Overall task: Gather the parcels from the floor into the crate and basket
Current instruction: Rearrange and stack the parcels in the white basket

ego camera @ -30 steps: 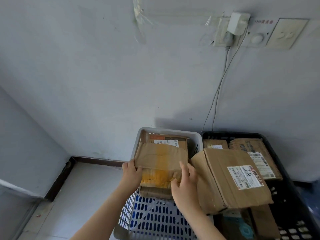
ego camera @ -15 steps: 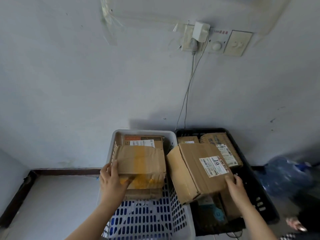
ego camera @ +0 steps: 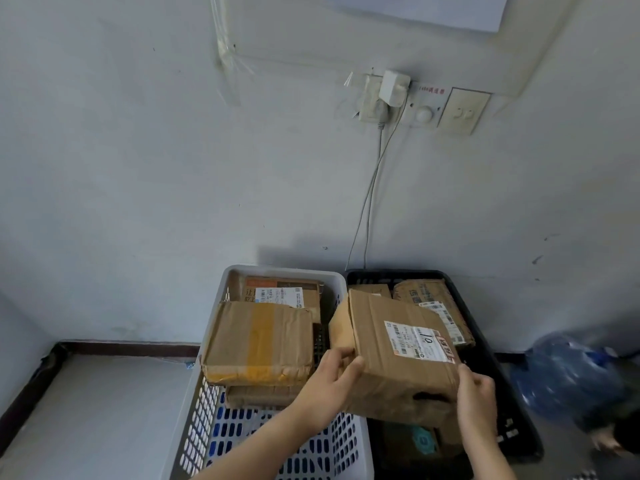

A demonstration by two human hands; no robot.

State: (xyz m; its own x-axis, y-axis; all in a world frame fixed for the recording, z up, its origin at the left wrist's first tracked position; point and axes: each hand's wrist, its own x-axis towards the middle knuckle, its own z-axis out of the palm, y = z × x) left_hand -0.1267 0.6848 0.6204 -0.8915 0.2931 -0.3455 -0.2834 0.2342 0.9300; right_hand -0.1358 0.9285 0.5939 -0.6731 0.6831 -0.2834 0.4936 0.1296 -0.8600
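- Since the earlier frame the left hand (ego camera: 332, 379) has moved from the taped box (ego camera: 259, 341) in the basket (ego camera: 242, 445) over to the labelled box (ego camera: 398, 351), so both hands are now on this one box.
- The labelled box is tilted above the black crate (ego camera: 512, 410), with its left side reaching toward the edge of the basket. I cannot tell if it already rests on the parcels under it.
- The left hand grips the near left corner, fingers curled round the edge.
- The right hand (ego camera: 476, 393) holds the near right corner, fingers bent against the side of the box.
- My judgement: the task is far along. The taped box lies on a stack in the basket with another box (ego camera: 280, 292) behind it, and the crate holds a wrapped parcel (ego camera: 429, 299) at the back and more below.
- What seems left is to settle the labelled box into the crate.
- The part of the floor (ego camera: 86, 410) that shows on the left has no parcel on it. On the right a blue object (ego camera: 568, 375) is too blurred to name.
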